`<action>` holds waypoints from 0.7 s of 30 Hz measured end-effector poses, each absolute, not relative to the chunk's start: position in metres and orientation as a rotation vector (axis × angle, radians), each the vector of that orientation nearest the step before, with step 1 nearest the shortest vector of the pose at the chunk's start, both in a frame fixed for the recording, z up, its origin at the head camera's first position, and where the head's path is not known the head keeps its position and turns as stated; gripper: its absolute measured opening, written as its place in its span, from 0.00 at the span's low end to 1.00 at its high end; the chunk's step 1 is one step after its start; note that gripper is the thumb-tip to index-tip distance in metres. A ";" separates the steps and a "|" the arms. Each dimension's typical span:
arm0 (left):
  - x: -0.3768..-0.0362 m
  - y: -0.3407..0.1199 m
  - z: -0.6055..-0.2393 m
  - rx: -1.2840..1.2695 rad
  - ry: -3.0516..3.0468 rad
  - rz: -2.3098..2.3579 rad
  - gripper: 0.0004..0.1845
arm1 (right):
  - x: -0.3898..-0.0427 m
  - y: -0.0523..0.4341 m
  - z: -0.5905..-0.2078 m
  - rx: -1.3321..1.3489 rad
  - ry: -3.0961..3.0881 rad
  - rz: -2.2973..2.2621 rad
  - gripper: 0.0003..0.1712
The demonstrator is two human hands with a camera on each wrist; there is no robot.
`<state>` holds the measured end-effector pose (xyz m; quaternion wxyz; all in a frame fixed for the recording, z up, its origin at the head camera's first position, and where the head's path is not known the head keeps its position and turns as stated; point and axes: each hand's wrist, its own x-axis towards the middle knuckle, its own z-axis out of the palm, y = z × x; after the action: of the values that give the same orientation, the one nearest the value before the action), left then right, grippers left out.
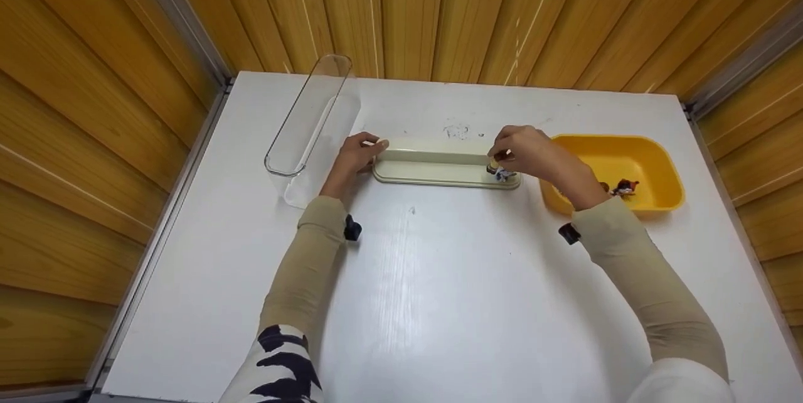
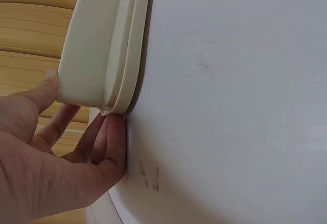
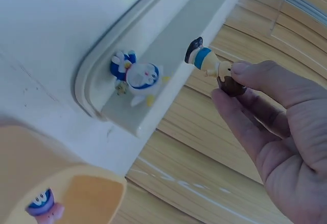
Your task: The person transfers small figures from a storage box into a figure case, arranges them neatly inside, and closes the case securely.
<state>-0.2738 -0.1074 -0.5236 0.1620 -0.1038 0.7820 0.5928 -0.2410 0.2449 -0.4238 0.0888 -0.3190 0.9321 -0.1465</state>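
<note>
The cream stand (image 1: 439, 167), a long low base with a raised step along it, is lying across the middle of the white tabletop (image 1: 439, 296), just above the centre of the head view. The left hand (image 1: 357, 155) is gripping its left end: in the left wrist view the thumb (image 2: 48, 81) is pressing on the stand's (image 2: 97, 45) end face while the other fingers are curling under its rim against the tabletop (image 2: 245, 81).

The right hand (image 1: 530, 152) is hovering over the stand's right end, its thumb and fingertips pinched together on a small figurine (image 3: 212, 65) with a dark cap and a blue band. In the right wrist view this figurine is being held by its dark base, tilted, its head pointing towards the step of the stand (image 3: 173, 45) and not touching it. A blue-and-white cat figure (image 3: 135, 75) is already standing on the stand's right end, near the lower left of the pinched figurine.

A yellow tub (image 1: 652, 167) is sitting just right of the stand, at the right of the head view, with 1 small brown figure (image 1: 624, 188) visible inside it. In the right wrist view a purple-and-blue toy (image 3: 43, 206) is showing in the tub (image 3: 97, 193) at the lower left corner. A clear plastic cover (image 1: 307, 120) is lying at the upper left of the tabletop, well apart from the right hand. Wooden panels (image 1: 439, 7) are lining the walls around the tabletop.
</note>
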 end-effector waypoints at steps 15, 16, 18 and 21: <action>-0.275 -0.108 -0.523 -0.295 2.144 1.758 0.23 | -0.250 0.239 -0.463 -1.151 2.760 -0.396 0.11; -0.275 -0.108 -0.523 -0.292 2.147 1.756 0.23 | -0.250 0.238 -0.465 -1.153 2.759 -0.404 0.11; -0.276 -0.109 -0.523 -0.293 2.150 1.749 0.23 | -0.250 0.238 -0.469 -1.157 2.759 -0.417 0.11; -0.276 -0.110 -0.524 -0.287 2.161 1.745 0.23 | -0.251 0.239 -0.474 -1.171 2.775 -0.429 0.10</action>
<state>-0.2761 -0.1096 -0.5240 0.1737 -0.1011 0.7621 0.6155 -0.2510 0.2391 -0.4739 0.0494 -0.3843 0.9111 -0.1408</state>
